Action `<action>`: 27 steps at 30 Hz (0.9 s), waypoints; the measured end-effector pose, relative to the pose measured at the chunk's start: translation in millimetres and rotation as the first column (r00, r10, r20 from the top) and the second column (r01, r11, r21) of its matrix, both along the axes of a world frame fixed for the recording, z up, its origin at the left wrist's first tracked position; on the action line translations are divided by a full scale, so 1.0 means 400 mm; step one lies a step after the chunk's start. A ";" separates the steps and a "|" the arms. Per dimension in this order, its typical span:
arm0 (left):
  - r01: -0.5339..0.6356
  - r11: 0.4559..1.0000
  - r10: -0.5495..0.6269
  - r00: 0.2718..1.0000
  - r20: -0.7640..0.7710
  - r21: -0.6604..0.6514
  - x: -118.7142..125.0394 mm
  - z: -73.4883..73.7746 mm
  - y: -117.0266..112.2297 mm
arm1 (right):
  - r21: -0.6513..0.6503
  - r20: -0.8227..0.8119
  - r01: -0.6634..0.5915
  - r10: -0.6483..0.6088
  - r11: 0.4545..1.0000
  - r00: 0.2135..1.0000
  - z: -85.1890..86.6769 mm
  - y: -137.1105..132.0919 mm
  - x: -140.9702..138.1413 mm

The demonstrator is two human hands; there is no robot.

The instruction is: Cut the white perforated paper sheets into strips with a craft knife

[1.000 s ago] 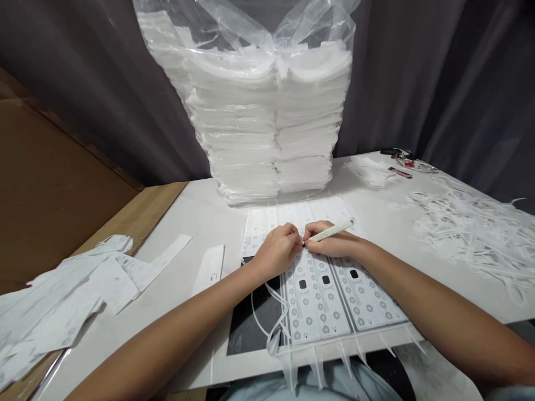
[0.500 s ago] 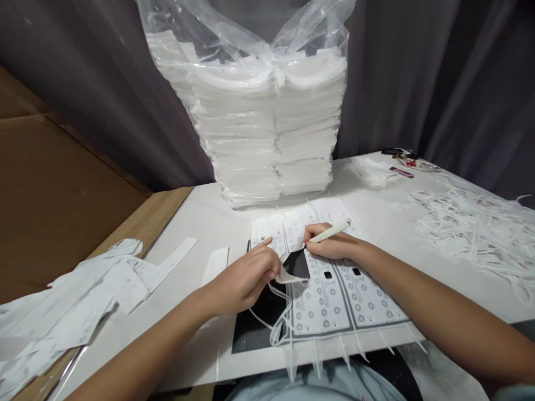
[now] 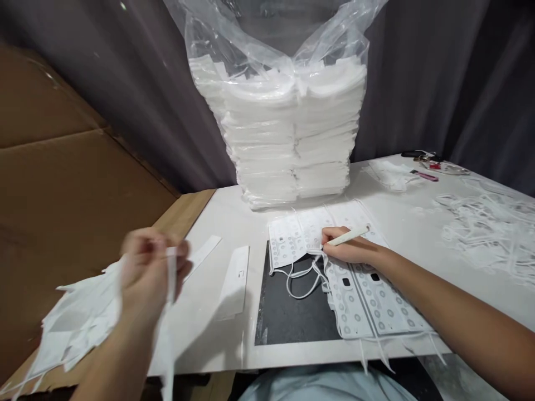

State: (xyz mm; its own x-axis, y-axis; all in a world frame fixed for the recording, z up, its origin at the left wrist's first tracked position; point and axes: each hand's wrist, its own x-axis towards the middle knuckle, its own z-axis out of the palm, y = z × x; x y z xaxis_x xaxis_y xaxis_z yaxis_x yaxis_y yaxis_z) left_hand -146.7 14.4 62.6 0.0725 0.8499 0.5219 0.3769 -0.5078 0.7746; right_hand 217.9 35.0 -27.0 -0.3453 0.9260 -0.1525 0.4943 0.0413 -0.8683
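My left hand point(image 3: 148, 270), blurred by motion, is raised at the left over a heap of white strips point(image 3: 79, 323) and pinches a white strip point(image 3: 169, 312) that hangs down from it. My right hand point(image 3: 349, 250) rests on a white perforated sheet point(image 3: 368, 295) with small dark windows and grips a pale pen-like tool point(image 3: 349, 236), tip pointing left. The sheet lies partly on a black cutting mat point(image 3: 292, 312). Thin white trim loops point(image 3: 303, 278) lie on the mat beside the sheet.
A tall clear bag of stacked white sheets point(image 3: 292, 128) stands behind the mat. Loose white trimmings point(image 3: 485, 234) cover the table's right side. Keys and small items point(image 3: 430, 167) lie at the far right. Two white strips point(image 3: 236, 281) lie left of the mat. Brown cardboard point(image 3: 62, 167) stands at left.
My left hand has pulled a white strip off the sheet and swung it left over the heap of strips, leaving more of the black mat bare. My right hand has stayed on the sheet.
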 end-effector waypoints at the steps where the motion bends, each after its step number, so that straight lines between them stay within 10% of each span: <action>1: -0.036 0.999 0.032 0.993 -0.116 -0.033 0.021 -0.032 0.029 | 0.012 0.012 -0.002 0.002 1.000 1.000 -0.002 0.000 -0.002; 7: -0.195 0.969 0.089 0.848 -0.523 -0.152 0.078 -0.177 0.138 | 0.071 0.139 -0.083 0.073 0.994 0.988 0.034 -0.017 -0.007; 12: -0.410 0.883 0.109 0.653 -0.750 -0.228 0.056 -0.153 0.064 | 0.121 0.212 -0.171 0.143 0.978 0.967 0.110 -0.048 0.013; 16: -0.456 0.806 -0.097 0.528 -0.844 -0.378 0.070 -0.126 0.009 | 0.197 0.204 -0.143 0.103 0.970 0.974 0.132 -0.058 0.042; 27: -0.271 0.834 -0.111 0.771 -0.627 -0.481 0.097 -0.119 0.019 | 0.267 0.255 -0.114 0.045 0.957 0.966 0.048 -0.039 0.098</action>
